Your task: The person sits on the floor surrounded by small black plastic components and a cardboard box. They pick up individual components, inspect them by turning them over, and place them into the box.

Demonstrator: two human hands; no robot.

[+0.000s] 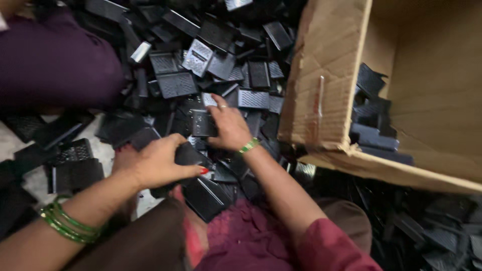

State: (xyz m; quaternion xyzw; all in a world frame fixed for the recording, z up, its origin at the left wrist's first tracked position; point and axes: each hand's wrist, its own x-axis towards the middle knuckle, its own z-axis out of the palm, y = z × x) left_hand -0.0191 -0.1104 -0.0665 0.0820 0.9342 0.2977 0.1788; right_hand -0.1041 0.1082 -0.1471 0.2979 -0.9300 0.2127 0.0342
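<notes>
The single head camera is looking steeply down from close above both hands (201, 145), facing forward over the plastic parts (211, 60) lying beyond them.

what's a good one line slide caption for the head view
Seen from above, the left hand and right hand each grip a black plastic part from a heap beside a cardboard box.

Heap of plastic parts (201, 75) covers the floor ahead. Cardboard box (326, 75) stands to its right, with more parts (374, 120) inside. Left hand (158, 163) lies near the heap's front edge; right hand (228, 125) lies behind it, on the heap.
</notes>
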